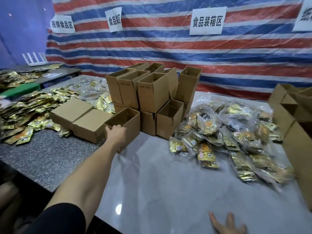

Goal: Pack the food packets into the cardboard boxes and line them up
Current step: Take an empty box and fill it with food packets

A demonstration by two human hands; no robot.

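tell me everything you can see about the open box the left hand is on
The open box is plain brown cardboard, upright, top open, nothing visible inside. It stands on the grey table, beside a closed box on its left, the stacked boxes just behind. The left hand grips its near rim.

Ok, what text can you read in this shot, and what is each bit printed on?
"食品装箱区": large white paper sign on the striped tarpaulin.
"捆绑食品区": leftmost white paper sign.
"食品…区": curled white sign, third character unclear.
"10号 (KK)": upright brown cardboard box, faint.
Right-edge sign: cut off.
Gold food packets: blurred.
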